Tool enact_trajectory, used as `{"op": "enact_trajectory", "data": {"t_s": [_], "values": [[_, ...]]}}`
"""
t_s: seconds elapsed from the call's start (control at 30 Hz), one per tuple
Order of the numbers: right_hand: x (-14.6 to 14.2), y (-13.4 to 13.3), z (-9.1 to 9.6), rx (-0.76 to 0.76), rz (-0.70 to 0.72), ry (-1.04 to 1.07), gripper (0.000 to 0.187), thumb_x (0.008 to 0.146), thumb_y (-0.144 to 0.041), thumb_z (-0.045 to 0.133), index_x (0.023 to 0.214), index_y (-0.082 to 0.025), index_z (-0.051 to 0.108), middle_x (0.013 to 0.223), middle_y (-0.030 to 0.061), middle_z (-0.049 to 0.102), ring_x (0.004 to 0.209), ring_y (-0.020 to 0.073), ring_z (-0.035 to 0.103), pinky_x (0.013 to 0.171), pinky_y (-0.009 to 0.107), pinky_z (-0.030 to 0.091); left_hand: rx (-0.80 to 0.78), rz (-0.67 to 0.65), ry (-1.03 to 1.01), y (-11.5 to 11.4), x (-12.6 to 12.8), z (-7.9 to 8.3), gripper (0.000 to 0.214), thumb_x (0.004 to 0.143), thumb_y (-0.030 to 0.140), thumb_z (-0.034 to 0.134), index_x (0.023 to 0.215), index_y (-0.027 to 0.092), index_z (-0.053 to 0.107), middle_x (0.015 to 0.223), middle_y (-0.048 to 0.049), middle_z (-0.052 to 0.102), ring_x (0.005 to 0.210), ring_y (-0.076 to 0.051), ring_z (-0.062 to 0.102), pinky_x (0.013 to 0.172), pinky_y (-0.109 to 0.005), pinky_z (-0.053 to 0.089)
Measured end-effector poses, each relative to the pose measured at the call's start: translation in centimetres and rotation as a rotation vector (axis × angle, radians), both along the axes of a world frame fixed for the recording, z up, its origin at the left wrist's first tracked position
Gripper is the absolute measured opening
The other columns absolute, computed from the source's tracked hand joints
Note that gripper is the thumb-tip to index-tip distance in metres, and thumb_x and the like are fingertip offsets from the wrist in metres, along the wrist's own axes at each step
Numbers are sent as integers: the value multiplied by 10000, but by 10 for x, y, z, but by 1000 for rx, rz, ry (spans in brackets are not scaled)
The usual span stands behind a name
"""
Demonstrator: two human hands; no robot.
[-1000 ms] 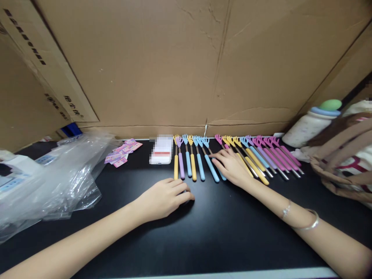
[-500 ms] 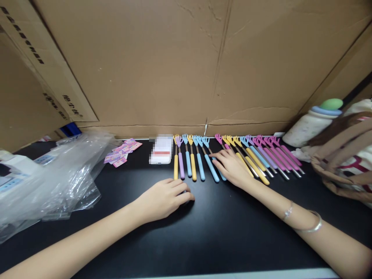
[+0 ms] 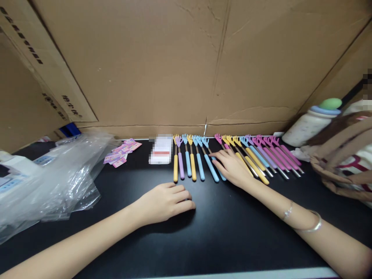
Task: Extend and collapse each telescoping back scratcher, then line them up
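My left hand (image 3: pixel 171 203) is palm down just above the black table, holding nothing, its fingers loosely bent and apart. Before it lies a spaced row of back scratchers with claws toward the cardboard, among them a yellow back scratcher (image 3: pixel 176 168), a purple back scratcher (image 3: pixel 181 164) and a blue back scratcher (image 3: pixel 211 168). My right hand (image 3: pixel 232 166) rests, fingers stretched out, across another blue back scratcher (image 3: pixel 222 176), partly hidden beneath it. To its right, more back scratchers lie close together, including a pink back scratcher (image 3: pixel 286 157); several show bare metal rods at the near end.
A phone (image 3: pixel 161 149), partly blurred, lies left of the row. Beyond it are small printed cards (image 3: pixel 123 151) and a heap of clear plastic bags (image 3: pixel 64 178). Cardboard (image 3: pixel 151 66) walls the back. At right stand a tilted bottle (image 3: pixel 310 124) and a brown bag (image 3: pixel 325 166).
My left hand has drawn slightly back toward me, off the end of the yellow back scratcher, and its fingers have straightened a little. My right hand stays in place.
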State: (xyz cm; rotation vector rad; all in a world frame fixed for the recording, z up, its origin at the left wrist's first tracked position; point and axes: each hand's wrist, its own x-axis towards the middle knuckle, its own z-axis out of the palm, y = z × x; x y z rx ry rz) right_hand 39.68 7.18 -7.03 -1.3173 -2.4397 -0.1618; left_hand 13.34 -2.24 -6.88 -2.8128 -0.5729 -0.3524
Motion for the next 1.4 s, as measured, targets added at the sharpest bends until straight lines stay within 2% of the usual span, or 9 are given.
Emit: {"op": "enact_trajectory", "data": {"t_s": [0.2, 0.4, 0.57, 0.63, 0.73, 0.83, 0.93, 1.07, 1.4], "values": [[-1, -3, 5, 41, 30, 7, 345, 952, -318, 318, 1112, -225, 609, 1011, 61, 649, 1026, 234, 497, 871, 387, 405, -6, -2, -7, 0, -1, 0, 233, 946, 128, 349, 1070, 210, 528, 967, -2, 641, 781, -128, 543, 671, -259, 402], [0, -3, 1, 75, 8, -15, 334, 954, -303, 323, 1115, -237, 609, 1001, 50, 661, 1037, 228, 499, 798, 351, 417, -23, -3, -34, 0, 0, 1, 223, 946, 133, 352, 1052, 210, 533, 965, 6, 646, 778, -133, 539, 670, -260, 394], [-2, -9, 9, 183, -33, -31, 317, 945, -292, 340, 1076, -213, 617, 989, 69, 671, 1028, 234, 511, 750, 334, 410, -34, -3, -40, -1, -1, -1, 227, 947, 134, 351, 1058, 213, 532, 976, 8, 644, 785, -135, 537, 676, -262, 395], [-6, -18, 15, 201, 23, -2, 295, 937, -277, 353, 1029, -200, 622, 962, 71, 671, 982, 215, 530, 758, 321, 404, -41, 2, -33, 0, -1, -1, 226, 947, 142, 356, 1071, 218, 529, 987, 9, 642, 798, -135, 539, 685, -262, 397], [-16, -36, 21, 147, 208, 17, 247, 918, -275, 386, 943, -195, 618, 879, 52, 666, 852, 164, 565, 696, 274, 394, -43, 7, -24, 1, -1, -2, 229, 939, 145, 368, 1080, 225, 529, 995, 6, 638, 808, -137, 540, 695, -262, 399], [-29, -56, 16, 106, 396, -20, 206, 899, -269, 409, 871, -199, 601, 771, 15, 649, 702, 122, 564, 609, 252, 354, -37, 3, -31, 2, -1, -2, 231, 919, 132, 387, 1067, 225, 537, 974, 3, 634, 810, -140, 542, 692, -261, 401], [-39, -68, 6, 132, 505, -70, 208, 886, -255, 418, 759, -194, 572, 656, -2, 600, 584, 108, 516, 552, 261, 302, -17, 6, -46, 2, -1, -2, 213, 919, 143, 390, 1032, 220, 554, 892, -6, 625, 780, -144, 539, 683, -257, 400], [-44, -71, -1, 113, 551, -102, 222, 886, -234, 416, 708, -189, 540, 642, -2, 576, 563, 103, 493, 548, 261, 284, 8, 14, -38, 1, 0, -2, 207, 922, 153, 387, 1016, 217, 561, 819, -12, 599, 740, -148, 525, 664, -257, 395], [-45, -71, -4, 87, 548, -120, 247, 916, -247, 383, 722, -187, 524, 654, 0, 577, 572, 110, 495, 563, 265, 287, -10, 24, -37, 2, 0, -4, 197, 923, 152, 388, 1008, 219, 552, 812, -9, 581, 732, -159, 501, 647, -271, 384]]}}
